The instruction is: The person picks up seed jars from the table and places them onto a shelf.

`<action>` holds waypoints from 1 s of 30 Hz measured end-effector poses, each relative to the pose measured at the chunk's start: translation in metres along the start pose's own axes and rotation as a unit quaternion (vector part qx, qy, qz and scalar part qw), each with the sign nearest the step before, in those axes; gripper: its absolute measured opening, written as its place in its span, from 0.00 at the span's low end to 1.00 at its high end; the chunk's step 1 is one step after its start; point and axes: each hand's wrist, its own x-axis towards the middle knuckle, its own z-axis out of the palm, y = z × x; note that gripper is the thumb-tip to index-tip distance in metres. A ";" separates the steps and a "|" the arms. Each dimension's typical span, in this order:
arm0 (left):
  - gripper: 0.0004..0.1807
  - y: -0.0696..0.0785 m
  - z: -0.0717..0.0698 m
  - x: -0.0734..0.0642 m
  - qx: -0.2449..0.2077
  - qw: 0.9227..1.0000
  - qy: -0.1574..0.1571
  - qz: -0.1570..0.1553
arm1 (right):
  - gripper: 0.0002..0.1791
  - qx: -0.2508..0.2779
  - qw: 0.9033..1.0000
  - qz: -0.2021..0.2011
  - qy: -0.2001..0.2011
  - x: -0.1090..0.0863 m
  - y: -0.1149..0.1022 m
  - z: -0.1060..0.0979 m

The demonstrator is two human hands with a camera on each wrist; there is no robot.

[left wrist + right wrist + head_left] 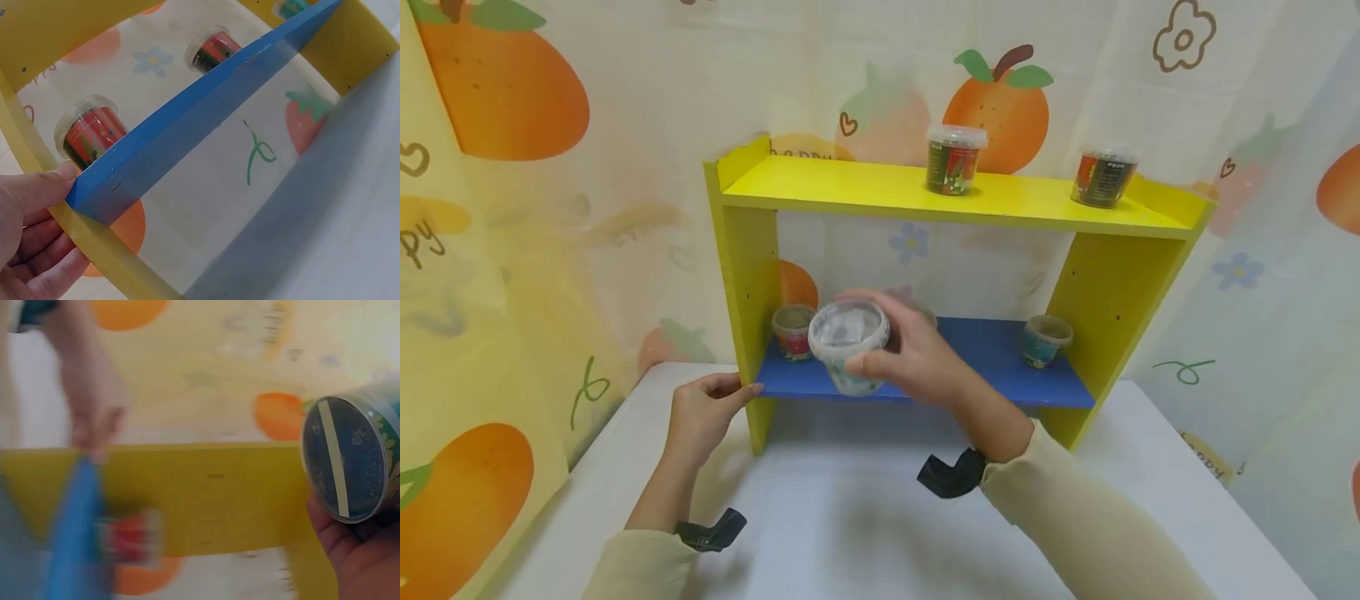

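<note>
My right hand (925,358) holds a small plastic tub (848,337) with a clear lid, in front of the blue middle board (992,371) and above its front edge. The right wrist view shows the tub's dark round base (344,459) with a pale strip across it. My left hand (703,417) grips the left side panel of the yellow shelf unit (737,283), its thumb (47,184) at the board's corner and its other fingers outside the panel. Near that thumb stands a red tub (792,333). Another tub (930,317) is mostly hidden behind my right hand.
A teal tub (1045,342) stands at the right end of the blue board. Two red-and-black tubs (955,162) stand on the yellow top board (835,182). The unit rests on a white table (820,500), with a fruit-patterned curtain (647,167) behind it.
</note>
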 end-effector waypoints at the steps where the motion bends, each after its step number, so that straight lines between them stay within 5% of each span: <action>1: 0.31 0.000 0.000 0.000 0.001 1.000 0.000 0.001 | 0.50 -0.001 1.000 -0.015 0.012 0.008 -0.009 -0.005; 4: 0.31 0.000 0.000 -0.001 0.002 1.000 -0.002 0.003 | 0.52 -0.022 0.997 -0.045 0.054 0.030 -0.036 -0.018; 9: 0.32 0.001 -0.001 -0.001 0.006 1.000 0.000 -0.005 | 0.34 -0.076 0.989 -0.049 0.114 0.061 -0.070 -0.036; 18: 0.32 0.001 0.001 -0.001 0.004 1.000 0.002 -0.015 | 0.34 -0.132 0.975 0.065 0.164 0.104 -0.088 -0.056; 24: 0.31 0.000 0.001 -0.001 0.001 1.000 0.004 -0.014 | 0.35 -0.156 0.961 0.172 0.149 0.129 -0.090 -0.059; 30: 0.32 0.001 0.000 -0.001 0.001 1.000 0.003 -0.009 | 0.30 -0.154 0.958 0.210 0.123 0.151 -0.090 -0.056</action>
